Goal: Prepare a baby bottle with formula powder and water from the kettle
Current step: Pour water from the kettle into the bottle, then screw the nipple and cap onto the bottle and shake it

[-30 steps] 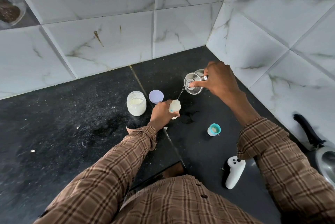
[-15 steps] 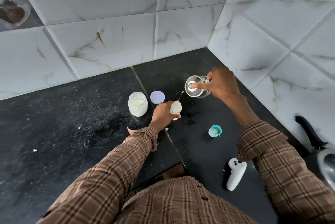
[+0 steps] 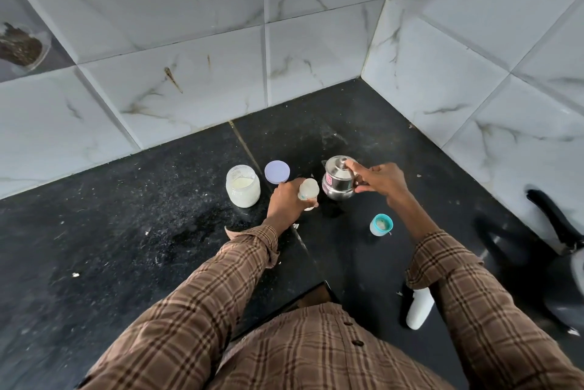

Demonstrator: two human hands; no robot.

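Left hand (image 3: pixel 286 200) fingers clamp the open bottle (image 3: pixel 308 190); right hand (image 3: pixel 380 179) grips the kettle (image 3: pixel 338 182) at its three o'clock, seemingly upright. A nudge could tip the bottle, spilling formula.

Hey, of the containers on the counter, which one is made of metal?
The kettle, held by the right hand beside the bottle. It is shiny steel; the open powder jar and the bottle are pale and see-through.
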